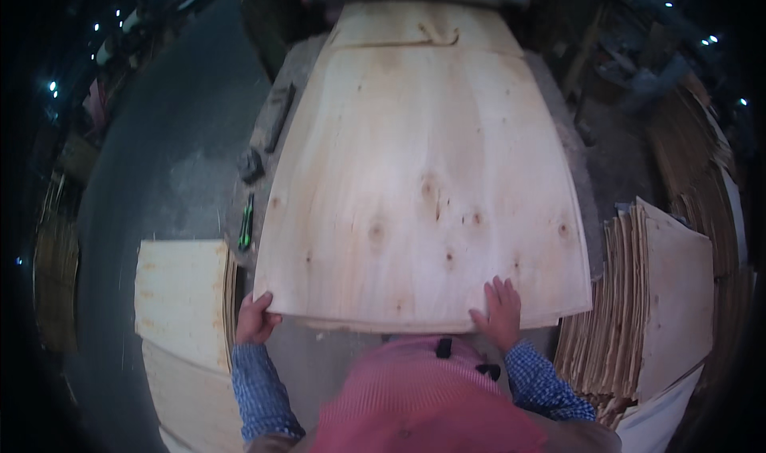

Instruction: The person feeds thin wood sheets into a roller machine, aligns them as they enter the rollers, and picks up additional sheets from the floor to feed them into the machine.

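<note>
While the left hand (255, 319) is closed on the near left corner of a broad, pale, knotty wood sheet (423, 166), the right hand (500, 311) lies open with its fingers extended over the near edge, right of centre. The sheet lies flat on a rough grey tabletop (576, 154), and further layer edges show just under its near edge. Narrow margins of tabletop run along both long sides; the left one carries a dark straight bar (278, 118), a dark lumpy block (250, 166) and a green-and-black utility knife (246, 223), all near the sheet. Between the near edge and the pink ribbed apron (431, 405) only a slim gap remains, while grey floor (175, 158) stretches widely on the left. Smooth grain, brown knots and small dark splits mark the surface, and a ragged seam crosses its far end. Stacks of thin wood sheets stand on either side, the left stack (183, 285) stained yellowish, the right stack (678, 285) rough and layered at its edges.
</note>
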`<state>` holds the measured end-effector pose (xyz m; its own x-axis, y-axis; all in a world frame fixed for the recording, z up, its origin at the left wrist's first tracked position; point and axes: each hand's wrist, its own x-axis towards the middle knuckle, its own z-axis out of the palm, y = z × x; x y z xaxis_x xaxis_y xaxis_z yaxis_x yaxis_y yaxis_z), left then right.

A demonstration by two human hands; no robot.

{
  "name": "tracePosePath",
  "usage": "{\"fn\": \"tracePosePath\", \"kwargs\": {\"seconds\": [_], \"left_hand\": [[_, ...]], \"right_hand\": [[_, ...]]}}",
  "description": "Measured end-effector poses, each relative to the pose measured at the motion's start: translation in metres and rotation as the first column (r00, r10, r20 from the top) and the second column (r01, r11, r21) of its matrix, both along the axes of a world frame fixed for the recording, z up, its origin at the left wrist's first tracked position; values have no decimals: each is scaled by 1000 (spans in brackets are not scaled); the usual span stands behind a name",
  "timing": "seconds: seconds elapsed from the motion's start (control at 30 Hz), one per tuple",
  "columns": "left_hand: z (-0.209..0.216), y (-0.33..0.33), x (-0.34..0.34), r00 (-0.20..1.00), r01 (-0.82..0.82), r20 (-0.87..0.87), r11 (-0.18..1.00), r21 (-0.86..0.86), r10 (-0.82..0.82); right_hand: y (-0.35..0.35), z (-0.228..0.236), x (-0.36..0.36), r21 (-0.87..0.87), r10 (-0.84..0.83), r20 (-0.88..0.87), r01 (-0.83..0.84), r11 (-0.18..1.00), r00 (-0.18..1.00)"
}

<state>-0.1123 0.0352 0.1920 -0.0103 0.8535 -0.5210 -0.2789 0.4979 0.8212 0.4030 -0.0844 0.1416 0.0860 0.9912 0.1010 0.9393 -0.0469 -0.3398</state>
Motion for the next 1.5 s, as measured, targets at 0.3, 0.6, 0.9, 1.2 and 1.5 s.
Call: {"fn": "tracePosePath", "kwargs": {"seconds": [0.3,0.6,0.9,1.2,1.5], "left_hand": [[136,7,55,942,-98,331,905,415,-50],[65,-48,-23,998,22,-61,990,137,-14],[53,39,35,994,-108,7,973,202,109],[-22,63,48,900,-365,-228,928,72,371],[-67,75,40,612,-92,-780,991,97,133]], "right_hand": [[1,44,5,-26,26,91,-24,999,995],[-52,102,-11,-125,121,84,-110,986,989],[43,59,32,-119,90,39,-85,989,995],[228,-46,95,8,59,105,-60,998,993],[384,-3,119,-28,-56,228,64,998,972]]}}
